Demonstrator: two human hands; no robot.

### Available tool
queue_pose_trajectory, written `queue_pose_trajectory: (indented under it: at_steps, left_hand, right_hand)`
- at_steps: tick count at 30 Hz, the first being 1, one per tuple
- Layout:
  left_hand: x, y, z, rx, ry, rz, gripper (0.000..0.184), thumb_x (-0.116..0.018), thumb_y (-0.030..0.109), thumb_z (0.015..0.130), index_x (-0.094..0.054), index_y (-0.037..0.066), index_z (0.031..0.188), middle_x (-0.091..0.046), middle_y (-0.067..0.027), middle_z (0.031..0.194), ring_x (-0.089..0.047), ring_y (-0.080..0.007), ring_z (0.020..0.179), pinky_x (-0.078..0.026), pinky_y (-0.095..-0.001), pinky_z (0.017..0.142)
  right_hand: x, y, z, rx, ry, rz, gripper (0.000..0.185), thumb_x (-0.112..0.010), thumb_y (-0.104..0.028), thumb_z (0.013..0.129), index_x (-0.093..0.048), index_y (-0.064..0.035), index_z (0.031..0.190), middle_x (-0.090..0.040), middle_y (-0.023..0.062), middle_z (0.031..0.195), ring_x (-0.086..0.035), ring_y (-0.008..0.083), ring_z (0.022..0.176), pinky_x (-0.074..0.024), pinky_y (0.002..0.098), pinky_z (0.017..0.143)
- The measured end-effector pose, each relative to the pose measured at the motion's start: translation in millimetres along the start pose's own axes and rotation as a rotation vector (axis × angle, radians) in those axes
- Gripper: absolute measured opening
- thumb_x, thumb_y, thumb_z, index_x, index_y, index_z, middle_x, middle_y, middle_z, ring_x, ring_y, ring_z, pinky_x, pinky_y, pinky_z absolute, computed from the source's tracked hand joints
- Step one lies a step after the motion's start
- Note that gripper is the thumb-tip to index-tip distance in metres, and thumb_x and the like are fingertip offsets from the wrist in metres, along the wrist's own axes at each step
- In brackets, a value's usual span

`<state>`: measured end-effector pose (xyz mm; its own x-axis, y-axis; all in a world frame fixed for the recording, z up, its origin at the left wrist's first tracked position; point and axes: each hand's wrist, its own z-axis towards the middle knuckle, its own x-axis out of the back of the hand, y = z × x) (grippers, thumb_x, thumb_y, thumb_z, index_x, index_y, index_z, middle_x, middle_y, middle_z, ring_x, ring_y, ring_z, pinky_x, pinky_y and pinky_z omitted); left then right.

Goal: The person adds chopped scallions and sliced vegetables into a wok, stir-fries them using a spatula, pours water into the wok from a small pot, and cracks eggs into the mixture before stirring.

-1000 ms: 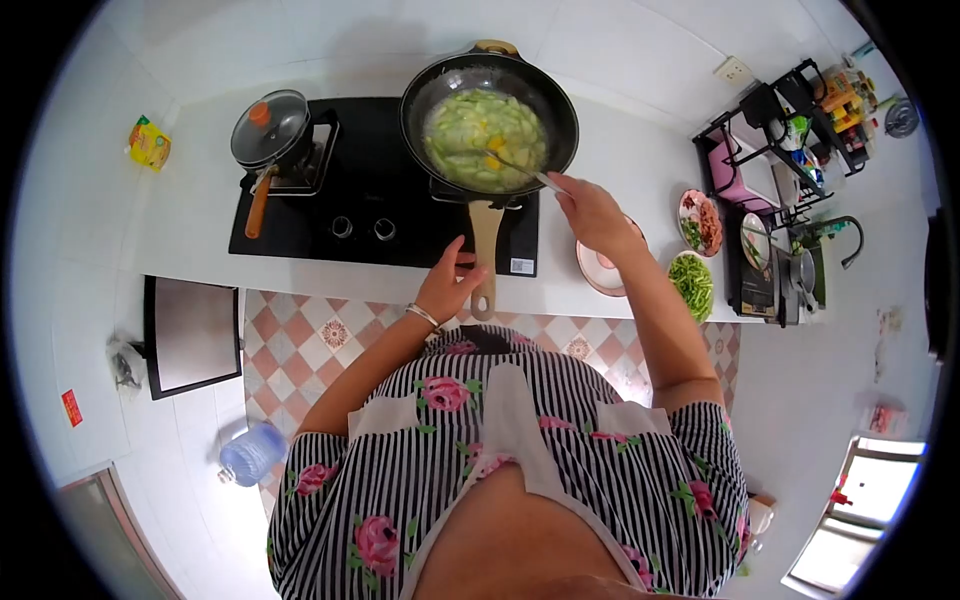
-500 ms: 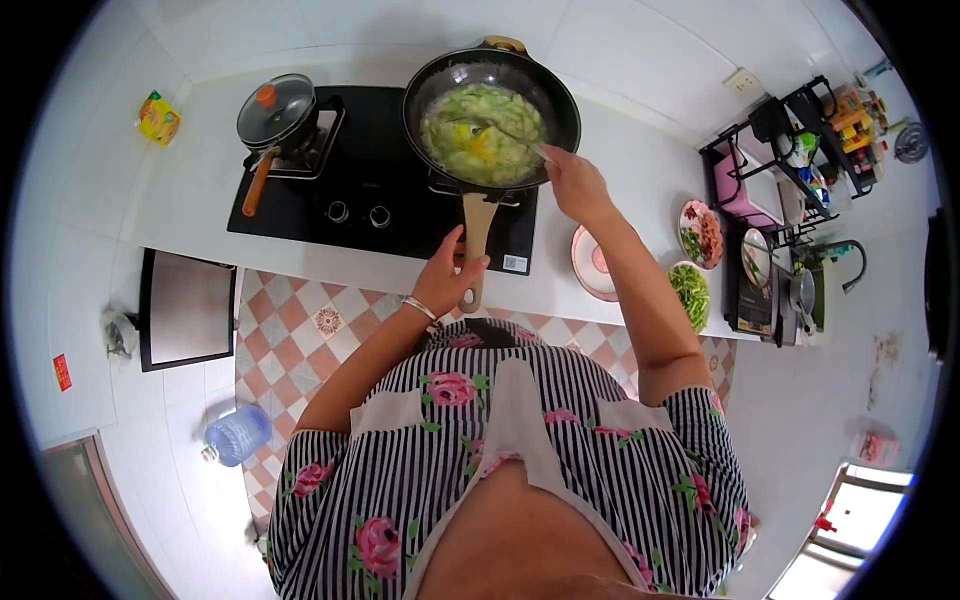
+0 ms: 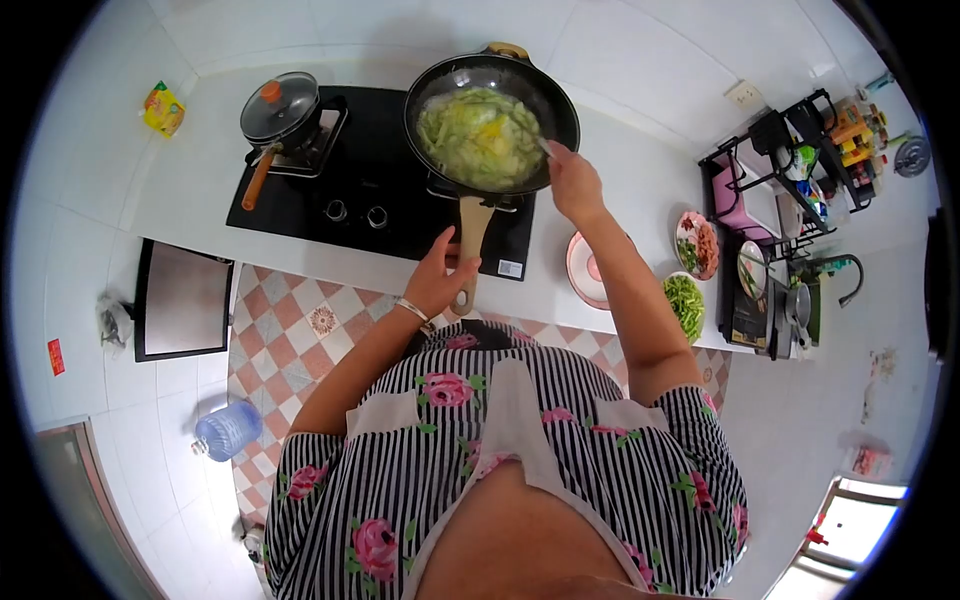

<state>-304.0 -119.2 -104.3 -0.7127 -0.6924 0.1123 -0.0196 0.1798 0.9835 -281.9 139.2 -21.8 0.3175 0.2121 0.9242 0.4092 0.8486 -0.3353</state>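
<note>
A dark wok [image 3: 555,120] sits on the right side of the black stove, with pale green vegetable slices and a yellow patch, perhaps egg, in cloudy liquid [image 3: 475,140]. My left hand [image 3: 440,275] grips the wok's beige handle [image 3: 473,220], thumb across it and fingers on its left side. At the wok's right rim, my right hand [image 3: 575,185] is closed round the slim handle of a metal stirring utensil [image 3: 545,147]. The utensil's head is buried in the food, so its exact kind cannot be made out.
A lidded saucepan [image 3: 280,110] stands on the left of the black stove [image 3: 370,185]. Right of it are a pink-rimmed plate [image 3: 583,285], a bowl of chopped greens [image 3: 684,305] and a plate of meat pieces [image 3: 705,250]. A dish rack [image 3: 745,195] holds the far right.
My right hand has shifted slightly lower, and the utensil has moved right through the food. The yellow patch sits a little higher. My left hand keeps its hold on the handle.
</note>
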Motion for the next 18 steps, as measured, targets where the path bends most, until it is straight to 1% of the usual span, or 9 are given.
queue_pose_trajectory:
  at_steps: [2, 3, 6, 10, 11, 14, 18]
  left_hand:
    - [2, -9, 2, 0.022, -0.012, -0.025, 0.076, -0.064, 0.028, 0.085, -0.021, -0.001, 0.14, -0.053, -0.0188, 0.118, -0.057, -0.0222, 0.098, -0.049, -0.0328, 0.081]
    - [1, -14, 0, 0.031, -0.017, -0.041, 0.075, -0.063, 0.026, 0.086, -0.02, 0.001, 0.141, -0.051, -0.0189, 0.121, -0.056, -0.0218, 0.099, -0.049, -0.0329, 0.081]
    - [4, -12, -2, 0.028, 0.018, -0.006, 0.074, -0.064, 0.025, 0.085, -0.021, 0.002, 0.141, -0.053, -0.0193, 0.119, -0.057, -0.0226, 0.098, -0.049, -0.0331, 0.081]
    - [6, -5, -11, 0.006, 0.029, 0.053, 0.073, -0.064, 0.025, 0.085, -0.023, 0.002, 0.14, -0.054, -0.0201, 0.118, -0.059, -0.0242, 0.096, -0.049, -0.0334, 0.082]
    - [8, -5, -11, 0.003, 0.037, 0.069, 0.072, -0.064, 0.025, 0.085, -0.023, 0.002, 0.14, -0.054, -0.0203, 0.118, -0.06, -0.0245, 0.096, -0.049, -0.0335, 0.082]
    - [12, -5, -10, 0.016, 0.057, 0.074, 0.072, -0.063, 0.026, 0.085, -0.024, 0.002, 0.14, -0.054, -0.0203, 0.118, -0.06, -0.025, 0.096, -0.049, -0.034, 0.082]
    - [9, -2, -13, 0.034, 0.042, 0.091, 0.072, -0.064, 0.027, 0.085, -0.024, 0.003, 0.141, -0.053, -0.0201, 0.12, -0.059, -0.0249, 0.097, -0.049, -0.0343, 0.081]
  right_hand:
    - [4, 11, 2, -0.059, 0.046, 0.017, 0.031, -0.049, -0.017, 0.089, -0.054, -0.0126, 0.12, -0.062, 0.0192, 0.09, -0.06, 0.0365, 0.085, -0.0477, 0.0466, 0.074]
    - [3, 20, -6, -0.018, 0.055, 0.012, 0.033, -0.049, -0.017, 0.089, -0.054, -0.0133, 0.121, -0.061, 0.0195, 0.089, -0.06, 0.037, 0.085, -0.0481, 0.0463, 0.074]
    - [-2, 16, -22, 0.07, -0.002, -0.001, 0.033, -0.048, -0.016, 0.089, -0.054, -0.0129, 0.121, -0.061, 0.0188, 0.088, -0.06, 0.0373, 0.084, -0.0483, 0.0459, 0.074]
    - [-14, 9, -3, 0.039, 0.093, -0.024, 0.032, -0.05, -0.016, 0.087, -0.055, -0.0124, 0.118, -0.06, 0.018, 0.087, -0.061, 0.037, 0.081, -0.0487, 0.0469, 0.071]
    - [-15, 9, 4, 0.031, 0.114, -0.011, 0.033, -0.05, -0.016, 0.087, -0.053, -0.0125, 0.119, -0.06, 0.018, 0.089, -0.061, 0.037, 0.079, -0.0493, 0.0463, 0.069]
    - [-13, 0, 16, 0.071, 0.187, 0.015, 0.031, -0.048, -0.015, 0.087, -0.053, -0.0119, 0.118, -0.059, 0.0177, 0.09, -0.062, 0.0367, 0.078, -0.0499, 0.0454, 0.067]
    - [-16, -5, 31, 0.036, 0.089, -0.171, 0.028, -0.046, -0.015, 0.088, -0.053, -0.0119, 0.115, -0.06, 0.0162, 0.091, -0.062, 0.0362, 0.08, -0.0504, 0.0449, 0.067]
